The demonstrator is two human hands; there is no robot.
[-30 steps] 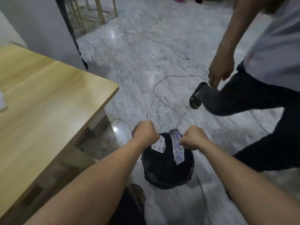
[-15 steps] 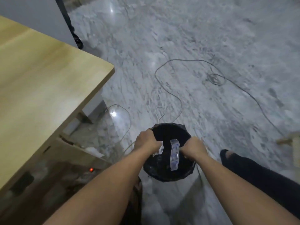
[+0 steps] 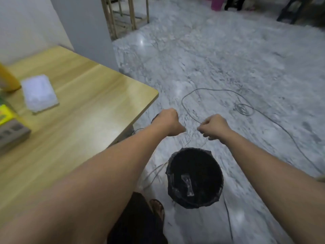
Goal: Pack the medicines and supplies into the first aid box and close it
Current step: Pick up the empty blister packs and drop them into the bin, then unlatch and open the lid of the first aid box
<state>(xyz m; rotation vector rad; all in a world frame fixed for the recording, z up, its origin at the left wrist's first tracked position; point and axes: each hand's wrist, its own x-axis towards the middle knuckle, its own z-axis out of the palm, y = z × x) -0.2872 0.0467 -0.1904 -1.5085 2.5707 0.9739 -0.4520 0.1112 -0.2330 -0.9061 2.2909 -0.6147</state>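
Head view looks down at a black bin (image 3: 194, 176) on the marble floor (image 3: 228, 59), so I'll place everything off that. The bin is lined with a dark bag, and a couple of clear plastic wrappers (image 3: 187, 185) lie inside it, one longish strip near the middle and another against the left inner wall. Both arms reach out above the bin: the left hand (image 3: 168, 122) and the right hand (image 3: 213, 126) are each curled into a loose fist beyond the bin's far rim, close together but not touching, and neither grip seems to have anything in it, though the frame is blurry enough that a tiny scrap could be missed. Left of the bin is the wooden surface (image 3: 88, 120), its rounded corner reaching toward the left hand. Further left on that surface sits a translucent white plastic box (image 3: 39, 93), most likely the first aid box, lid down as far as I can tell. Past it, at the frame edge, are a yellow packet (image 3: 5, 114) and a cardboard carton (image 3: 12, 133). A thin grey cable (image 3: 263, 113) loops across the floor beyond and right of the bin. A sandalled foot (image 3: 158, 207) shows just beside the bin, on its near-left side.
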